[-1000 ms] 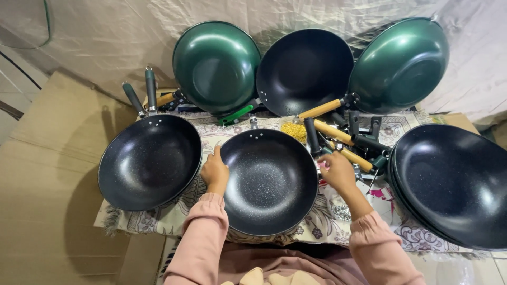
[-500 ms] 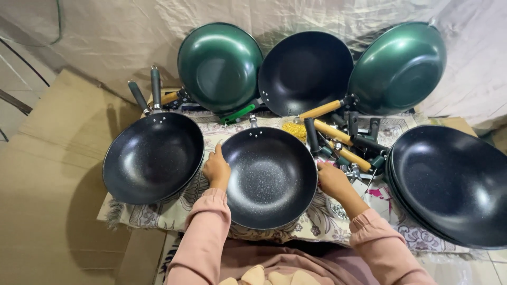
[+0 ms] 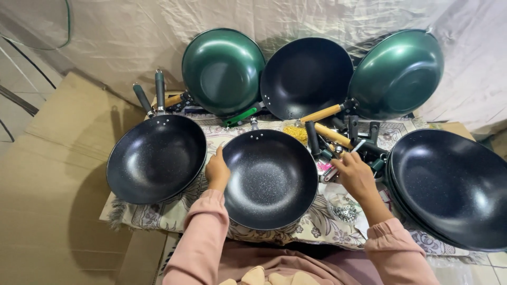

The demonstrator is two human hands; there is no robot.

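Pan in hand: a black speckled non-stick wok pan (image 3: 270, 178) with no handle fitted, sitting in the near middle of the patterned cloth (image 3: 174, 215), between the handled black wok on the left and the stack on the right.
Left hand: the left hand (image 3: 217, 170) rests against the pan's left rim with fingers curled on the edge; whether it actually pinches the rim I cannot tell.
Right hand: the right hand (image 3: 355, 174) is just right of the pan, fingers loosely apart over the pile of loose handles and small parts (image 3: 346, 143); not visibly closed on anything.
Likely handling: stiff metal, probably moderately heavy for one hand; the coated inside looks smooth and slippery, so it likely scratches sooner than breaks.
Where to hold: the rim, on opposite sides with both hands, or by the riveted bracket (image 3: 255, 132) at its far edge.
Black woks: two singles besides the one in hand, a handled black wok (image 3: 156, 159) at left and one leaning at the far middle (image 3: 306, 76), plus a nested stack of black woks (image 3: 451, 187) at right, number unclear.
Green woks: two, leaning at the far left (image 3: 223, 69) and far right (image 3: 397, 74).
Loose handles: several, wooden and black; exact count unclear.
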